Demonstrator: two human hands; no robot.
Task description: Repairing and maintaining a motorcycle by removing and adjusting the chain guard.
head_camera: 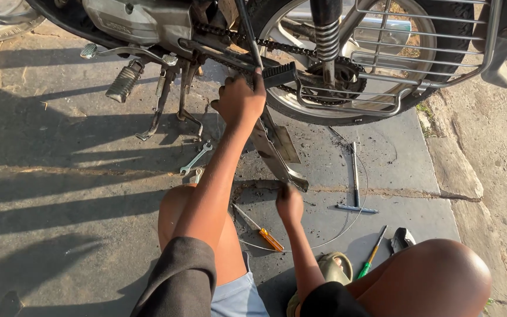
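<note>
Beside the motorcycle's rear wheel [347,64], left hand [240,101] and right hand [289,203] both grip the chain guard [274,144]; spanners [195,159], orange screwdriver [265,235], T-wrench [355,188] lie around

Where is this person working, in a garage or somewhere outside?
Probably outdoors, a roadside repair spot: a motorcycle stands on sunlit pavement beside a dirt verge, with a wrench and screwdrivers lying loose on the ground.
</note>
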